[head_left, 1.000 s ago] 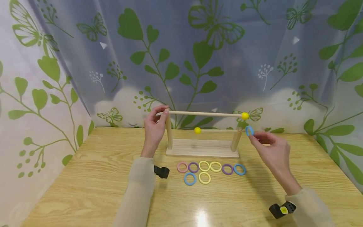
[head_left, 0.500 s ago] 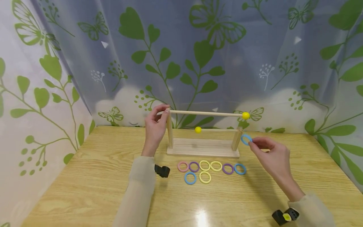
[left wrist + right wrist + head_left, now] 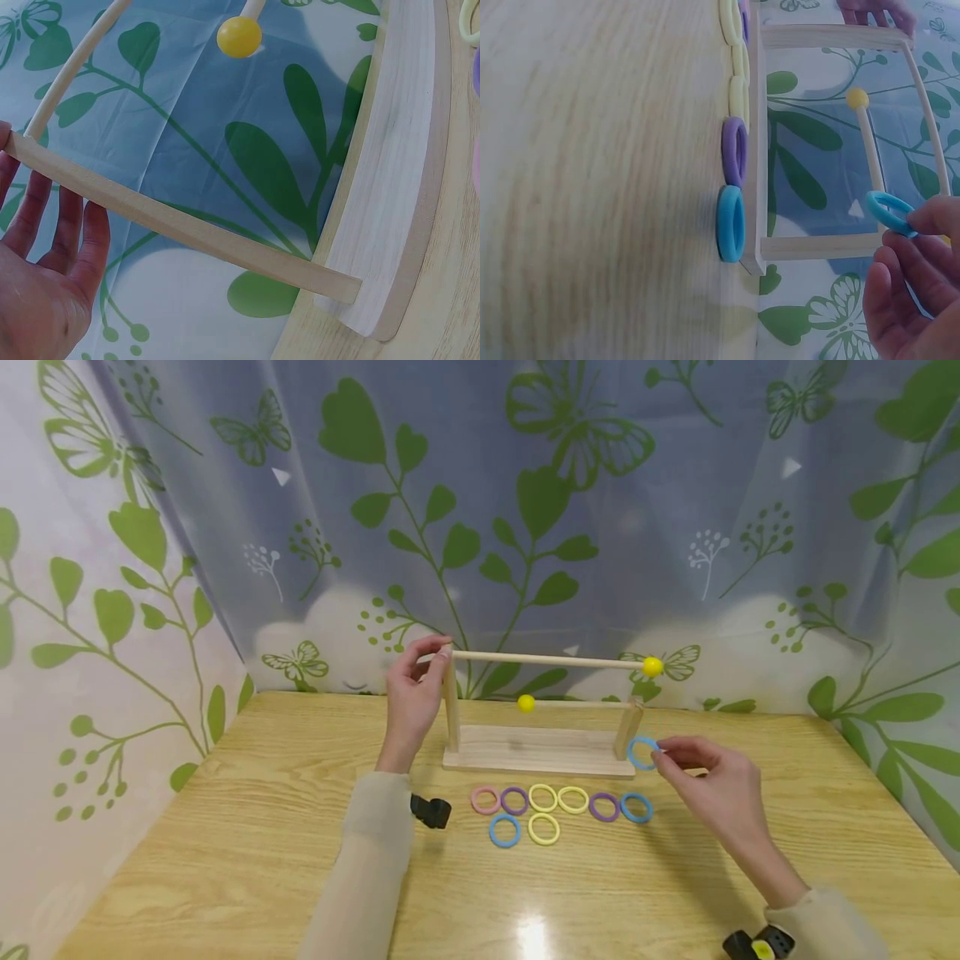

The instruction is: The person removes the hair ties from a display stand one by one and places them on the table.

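My left hand [image 3: 414, 700] grips the top of the tall left post of a wooden stand [image 3: 540, 752]. In the left wrist view the thumb and fingers meet round that post [image 3: 172, 214]. From it a long upper rod [image 3: 547, 658] runs right to a yellow ball [image 3: 652, 667]. A lower rod [image 3: 585, 704] leaves the short right post [image 3: 628, 729] and ends in another yellow ball [image 3: 526, 703]. My right hand [image 3: 712, 789] pinches a blue ring [image 3: 642, 753] between thumb and fingertips, just right of the short post. Nothing hangs on either rod.
In front of the stand several rings lie flat on the wooden table [image 3: 300, 860]: a pink one [image 3: 485, 788], purple ones [image 3: 604, 796], yellow ones [image 3: 543, 817] and blue ones [image 3: 505, 818]. A leaf-patterned curtain [image 3: 480, 485] hangs close behind the stand.
My right hand has lowered the blue ring from beside the lower rod's right end to beside the short post, and the ring has turned more face-on. My left hand keeps its grip.
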A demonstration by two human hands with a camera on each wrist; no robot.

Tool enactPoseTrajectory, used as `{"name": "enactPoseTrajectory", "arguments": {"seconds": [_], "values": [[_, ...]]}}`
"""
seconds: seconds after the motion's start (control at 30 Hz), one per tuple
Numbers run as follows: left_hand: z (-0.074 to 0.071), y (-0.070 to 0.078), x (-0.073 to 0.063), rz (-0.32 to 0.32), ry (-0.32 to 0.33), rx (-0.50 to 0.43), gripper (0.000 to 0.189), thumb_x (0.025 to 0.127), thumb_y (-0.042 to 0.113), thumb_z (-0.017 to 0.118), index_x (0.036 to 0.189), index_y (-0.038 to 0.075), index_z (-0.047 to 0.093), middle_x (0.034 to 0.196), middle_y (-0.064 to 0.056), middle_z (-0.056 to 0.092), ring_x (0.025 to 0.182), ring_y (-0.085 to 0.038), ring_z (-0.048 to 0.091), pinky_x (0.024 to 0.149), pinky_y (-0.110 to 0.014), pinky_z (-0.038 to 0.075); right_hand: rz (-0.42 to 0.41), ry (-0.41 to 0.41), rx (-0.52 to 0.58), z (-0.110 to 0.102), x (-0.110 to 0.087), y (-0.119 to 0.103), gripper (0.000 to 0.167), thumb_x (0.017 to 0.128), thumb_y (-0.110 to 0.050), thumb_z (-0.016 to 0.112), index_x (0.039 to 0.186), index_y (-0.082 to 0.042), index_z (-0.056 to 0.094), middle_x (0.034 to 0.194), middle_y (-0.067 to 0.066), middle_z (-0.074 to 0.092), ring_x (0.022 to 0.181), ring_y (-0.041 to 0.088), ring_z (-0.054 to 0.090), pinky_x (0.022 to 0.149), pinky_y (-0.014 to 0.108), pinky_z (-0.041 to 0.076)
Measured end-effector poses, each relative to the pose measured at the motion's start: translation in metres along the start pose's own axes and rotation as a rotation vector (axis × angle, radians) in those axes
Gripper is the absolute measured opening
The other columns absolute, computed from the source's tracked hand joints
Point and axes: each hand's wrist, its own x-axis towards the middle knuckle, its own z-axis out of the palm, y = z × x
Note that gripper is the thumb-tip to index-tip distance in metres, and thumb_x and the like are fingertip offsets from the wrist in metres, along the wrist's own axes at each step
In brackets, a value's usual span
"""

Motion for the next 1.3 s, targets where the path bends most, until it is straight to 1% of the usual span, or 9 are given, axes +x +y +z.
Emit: {"name": "enactPoseTrajectory", "arguments": {"seconds": [0.1,0.23,0.5,0.73,0.97,1.17,1.3], "values": [[0.0,0.0,0.0,0.004,-0.002,0.0,0.022,0.103,0.017,0.063,0.121,0.008,0.072,0.114,-0.007,0.065,0.087,-0.015,0.063,0.074,-0.025,0.051,0.012,-0.014,0.0,0.001,-0.002,0.0,0.015,0.092,-0.024,0.077,0.1,-0.011,0.08,0.087,0.006,0.08,0.071,-0.016,0.062,0.062,0.01,0.053],[0.0,0.0,0.0,0.004,-0.001,-0.002,0.022,0.102,0.016,0.064,0.12,0.008,0.072,0.114,-0.007,0.066,0.087,-0.015,0.063,0.073,-0.024,0.051,0.028,-0.025,0.002,0.001,-0.005,0.001,0.015,0.092,-0.024,0.077,0.1,-0.011,0.08,0.089,0.007,0.08,0.072,-0.015,0.063,0.062,0.011,0.053],[-0.001,-0.001,0.001,0.005,-0.002,0.007,0.022,0.103,0.017,0.062,0.121,0.008,0.072,0.115,-0.007,0.066,0.086,-0.013,0.064,0.073,-0.023,0.052,0.026,-0.064,0.01,0.004,-0.012,0.003,0.014,0.092,-0.022,0.078,0.1,-0.011,0.079,0.088,0.008,0.08,0.072,-0.015,0.064,0.063,0.011,0.053],[-0.001,-0.001,0.0,0.002,-0.002,-0.002,0.021,0.103,0.016,0.062,0.12,0.008,0.072,0.114,-0.007,0.066,0.087,-0.013,0.064,0.073,-0.023,0.052,0.06,-0.116,0.016,0.008,-0.018,0.004,0.014,0.091,-0.023,0.079,0.1,-0.012,0.079,0.086,0.005,0.08,0.072,-0.009,0.065,0.059,0.017,0.053],[0.0,-0.001,0.0,0.006,0.0,-0.012,0.021,0.103,0.016,0.063,0.119,0.008,0.072,0.113,-0.006,0.066,0.086,-0.014,0.064,0.072,-0.023,0.051,0.041,-0.174,0.039,0.013,-0.021,0.005,0.012,0.09,-0.019,0.079,0.1,-0.012,0.079,0.086,0.005,0.08,0.071,-0.005,0.067,0.055,0.02,0.052],[0.0,-0.001,0.0,0.001,0.003,-0.008,0.021,0.103,0.016,0.063,0.12,0.008,0.072,0.113,-0.006,0.066,0.086,-0.012,0.064,0.072,-0.023,0.051,0.039,-0.242,0.046,0.018,-0.025,0.003,0.012,0.09,-0.019,0.079,0.1,-0.012,0.078,0.085,0.003,0.08,0.072,-0.004,0.067,0.057,0.022,0.052],[0.0,-0.002,0.0,0.006,0.002,-0.003,0.021,0.103,0.017,0.062,0.12,0.008,0.072,0.113,-0.005,0.066,0.086,-0.012,0.064,0.073,-0.022,0.051,0.047,-0.27,0.056,0.021,-0.026,0.001,0.011,0.089,-0.017,0.079,0.099,-0.013,0.078,0.086,0.002,0.08,0.072,-0.002,0.068,0.059,0.021,0.052]]}}
